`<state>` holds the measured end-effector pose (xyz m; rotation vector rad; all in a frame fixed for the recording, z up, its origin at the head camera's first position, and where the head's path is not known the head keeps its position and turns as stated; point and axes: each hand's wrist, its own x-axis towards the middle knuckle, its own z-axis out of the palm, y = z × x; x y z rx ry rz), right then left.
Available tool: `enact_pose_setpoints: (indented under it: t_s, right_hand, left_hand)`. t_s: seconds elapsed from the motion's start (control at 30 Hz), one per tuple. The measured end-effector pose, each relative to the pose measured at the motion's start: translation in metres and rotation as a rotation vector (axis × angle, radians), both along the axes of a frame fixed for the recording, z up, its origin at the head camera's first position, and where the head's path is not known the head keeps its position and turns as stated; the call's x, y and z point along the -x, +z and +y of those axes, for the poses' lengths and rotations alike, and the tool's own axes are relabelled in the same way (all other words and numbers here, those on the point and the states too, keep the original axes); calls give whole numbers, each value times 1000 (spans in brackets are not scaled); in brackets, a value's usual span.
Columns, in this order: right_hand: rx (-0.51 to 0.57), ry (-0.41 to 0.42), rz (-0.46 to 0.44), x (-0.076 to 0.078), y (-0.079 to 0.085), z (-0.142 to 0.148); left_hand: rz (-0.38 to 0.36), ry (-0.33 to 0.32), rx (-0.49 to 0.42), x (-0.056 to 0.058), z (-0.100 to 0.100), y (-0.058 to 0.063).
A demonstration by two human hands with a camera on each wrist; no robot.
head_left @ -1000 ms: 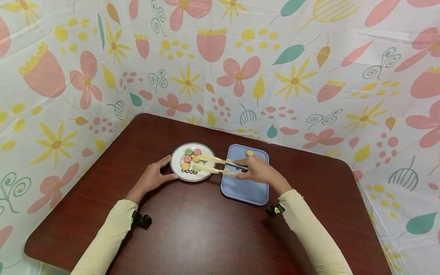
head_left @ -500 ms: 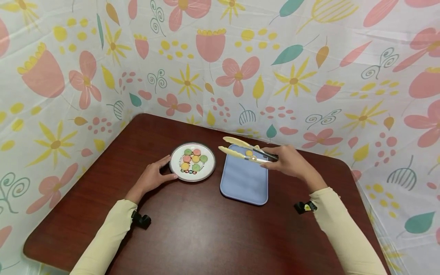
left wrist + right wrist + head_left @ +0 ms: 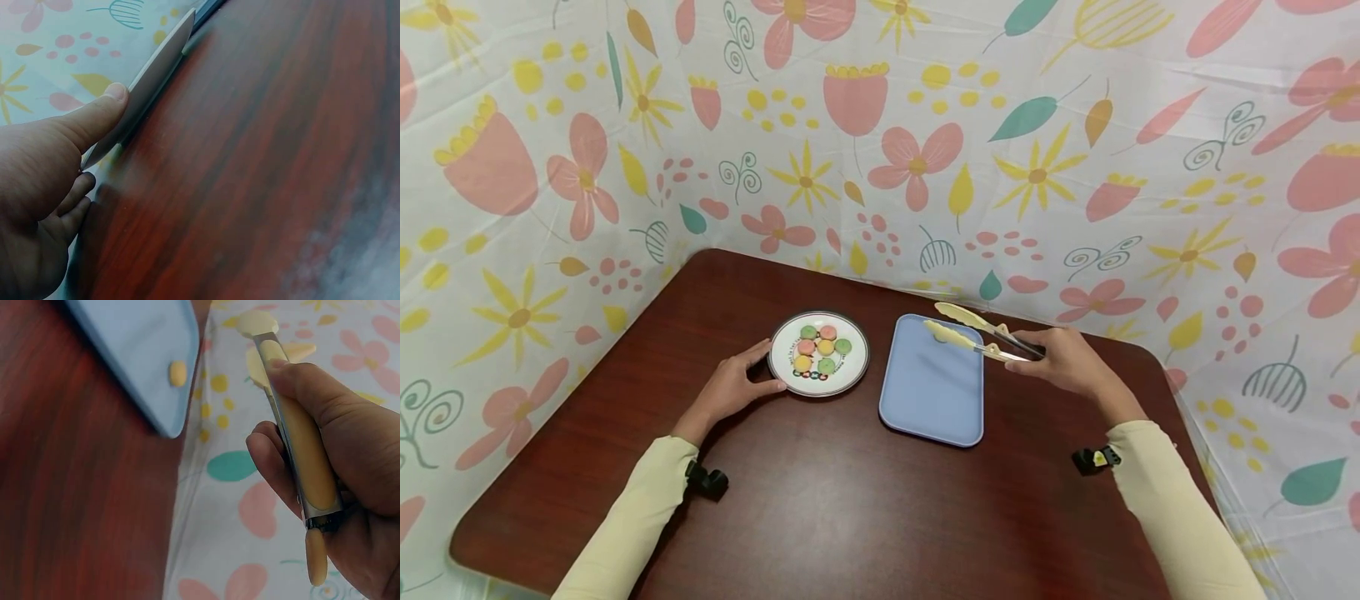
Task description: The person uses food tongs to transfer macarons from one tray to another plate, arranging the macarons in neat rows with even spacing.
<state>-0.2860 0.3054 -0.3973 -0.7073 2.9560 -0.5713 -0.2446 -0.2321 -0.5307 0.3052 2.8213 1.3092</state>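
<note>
A white plate with a dark rim bears several pink, green and yellow macarons. My left hand touches the plate's left rim, thumb and fingers spread apart along it; in the left wrist view its thumb lies against the plate edge. My right hand grips metal tongs with cream tips by the handle. The tongs' tips stand apart, with nothing between them, above the far end of a blue tray. One yellow macaron lies on that tray, mostly hidden behind the tongs in the head view.
Plate and tray stand on a dark reddish-brown wooden table, the tray to the right of the plate. A white cloth printed with flowers hangs behind the table and along its sides.
My right hand has drawn the tongs from over the plate to the right, above the tray's far right corner. A green macaron now lies at the plate's right side. My left hand stays put.
</note>
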Motion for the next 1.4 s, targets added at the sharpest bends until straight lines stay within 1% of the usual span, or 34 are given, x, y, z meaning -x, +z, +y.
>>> enact_pose_setpoints:
  t_s: [0.1,0.3,0.4,0.73,1.0,1.13,1.4]
  right_hand:
    - [-13,-19,-16,1,-6,7]
    - [-30,-87,-71,2,-17,16]
    - [-25,-98,-82,2,-23,20]
    - [2,-91,-89,7,-40,24]
    - [-2,-88,-77,10,-48,23]
    - [-2,-69,-81,11,-51,23]
    - [-9,-65,-80,15,-56,21]
  left_hand:
    - [1,1,0,0,0,1]
    - [-3,0,-1,-2,0,1]
    - [-7,0,1,-2,1,1]
    - [-4,3,-3,-2,1,1]
    - [-10,0,-3,-3,1,3]
    - [-7,3,0,-2,1,3]
    - [-6,2,-2,-2,1,2]
